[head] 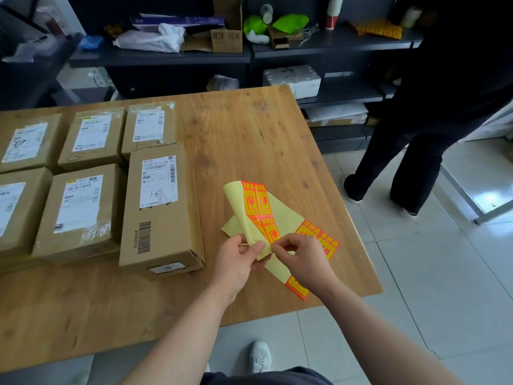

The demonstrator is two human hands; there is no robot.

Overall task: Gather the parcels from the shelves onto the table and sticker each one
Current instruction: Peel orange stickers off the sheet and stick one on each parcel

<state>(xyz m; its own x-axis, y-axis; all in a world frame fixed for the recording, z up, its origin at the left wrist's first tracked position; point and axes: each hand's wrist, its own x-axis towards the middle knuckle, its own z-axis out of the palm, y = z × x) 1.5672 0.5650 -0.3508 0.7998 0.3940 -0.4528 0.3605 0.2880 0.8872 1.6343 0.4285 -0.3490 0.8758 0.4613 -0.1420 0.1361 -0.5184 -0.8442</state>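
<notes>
Several brown cardboard parcels with white shipping labels lie in two rows on the left of the wooden table (249, 129); the nearest and longest parcel (162, 209) is just left of my hands. My left hand (236, 263) pinches the lower edge of a curled yellow-backed sticker sheet (249, 207) carrying orange-red fragile stickers. My right hand (302, 258) pinches a sticker corner at that same edge. A second sticker sheet (319, 240) lies flat on the table beneath my right hand.
Dark shelves (327, 48) behind the table hold boxes, plastic bags, a white foam box (291, 79) and more sticker sheets (380, 29). A person in dark clothes (433, 120) stands at the right by the shelves. My shoe (259, 355) shows on the tiled floor.
</notes>
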